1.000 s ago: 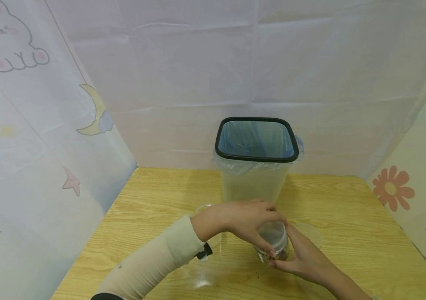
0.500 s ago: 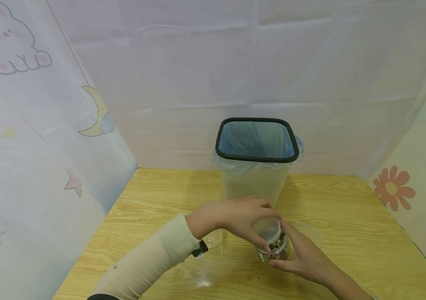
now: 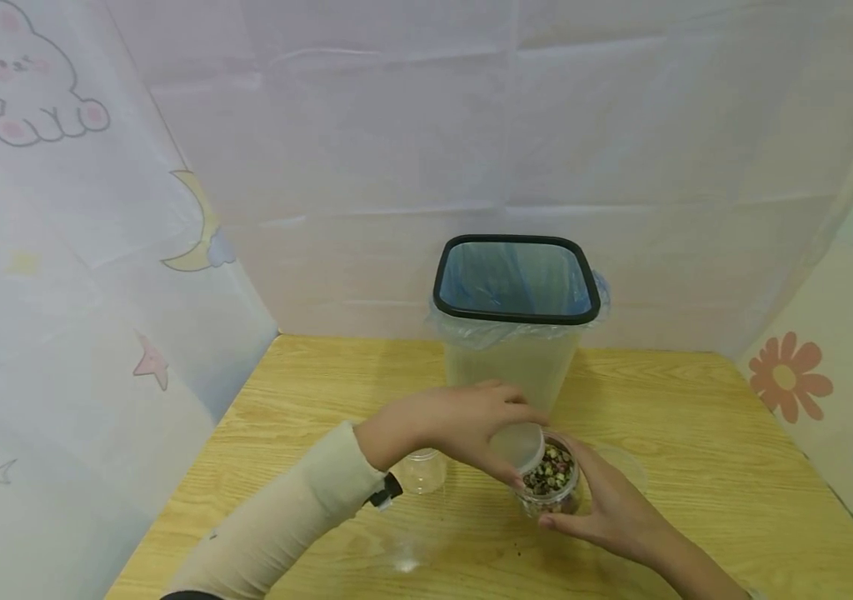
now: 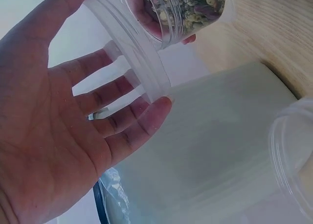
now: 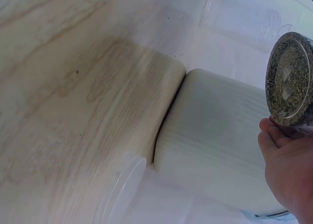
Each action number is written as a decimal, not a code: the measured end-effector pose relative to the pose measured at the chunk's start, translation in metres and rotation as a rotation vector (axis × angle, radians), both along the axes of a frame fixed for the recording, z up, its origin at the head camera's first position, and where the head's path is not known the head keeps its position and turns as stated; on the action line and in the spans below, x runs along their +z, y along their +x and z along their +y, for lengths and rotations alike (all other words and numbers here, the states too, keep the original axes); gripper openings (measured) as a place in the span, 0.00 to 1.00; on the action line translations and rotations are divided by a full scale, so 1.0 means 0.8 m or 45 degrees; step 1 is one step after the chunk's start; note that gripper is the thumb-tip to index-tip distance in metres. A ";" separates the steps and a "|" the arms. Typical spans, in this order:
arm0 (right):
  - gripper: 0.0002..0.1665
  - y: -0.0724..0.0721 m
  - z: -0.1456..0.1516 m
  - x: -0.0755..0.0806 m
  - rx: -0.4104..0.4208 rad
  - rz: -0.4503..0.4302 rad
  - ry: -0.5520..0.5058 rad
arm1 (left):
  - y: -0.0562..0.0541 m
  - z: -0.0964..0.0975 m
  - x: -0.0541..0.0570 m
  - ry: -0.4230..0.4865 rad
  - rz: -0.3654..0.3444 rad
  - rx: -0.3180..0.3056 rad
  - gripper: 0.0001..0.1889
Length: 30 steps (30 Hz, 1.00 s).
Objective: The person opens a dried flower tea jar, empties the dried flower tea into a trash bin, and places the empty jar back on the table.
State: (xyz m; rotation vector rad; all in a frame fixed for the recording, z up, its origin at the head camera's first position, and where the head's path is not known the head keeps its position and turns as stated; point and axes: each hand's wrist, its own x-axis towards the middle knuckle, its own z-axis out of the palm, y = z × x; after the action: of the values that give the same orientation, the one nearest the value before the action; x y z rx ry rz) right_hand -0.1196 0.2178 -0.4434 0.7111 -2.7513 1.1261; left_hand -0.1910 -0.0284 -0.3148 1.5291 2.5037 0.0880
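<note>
My left hand [image 3: 464, 425] holds a translucent round lid [image 3: 522, 446] by its rim, thumb on the near side and fingers on the far side. The lid is tilted at the left edge of a clear jar [image 3: 556, 502] whose mouth shows dried herbs or flower buds [image 3: 549, 472]. My right hand [image 3: 610, 504] grips that jar from the right, thumb in front. In the right wrist view the jar's underside [image 5: 288, 77] faces the camera, raised off the table. The left wrist view shows the lid's rim [image 4: 142, 53] beside the jar.
A bin [image 3: 509, 367] with a black rim and a clear bluish liner stands behind the hands. Another clear jar [image 3: 424, 473] is left of them on the wooden table [image 3: 321, 383]. A clear lid [image 3: 625, 468] lies to the right. Dark crumbs [image 3: 519, 553] dot the front.
The lid has come off the jar's mouth, moving left with my left hand and uncovering the dried contents. My right hand stays nearly in place on the jar.
</note>
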 end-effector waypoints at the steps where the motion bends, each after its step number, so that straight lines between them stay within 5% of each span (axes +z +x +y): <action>1: 0.59 0.000 0.000 0.000 -0.002 0.009 0.005 | -0.001 -0.002 0.000 0.004 0.003 0.002 0.43; 30: 0.59 -0.005 0.011 0.007 -0.078 0.023 0.007 | -0.007 -0.079 0.000 0.048 -0.078 0.209 0.41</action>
State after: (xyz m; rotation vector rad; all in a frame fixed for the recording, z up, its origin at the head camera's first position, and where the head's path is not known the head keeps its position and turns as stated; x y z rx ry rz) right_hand -0.1238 0.2266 -0.4381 0.6296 -2.7424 1.0947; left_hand -0.1965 -0.0914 -0.3150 1.3110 2.5878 0.2046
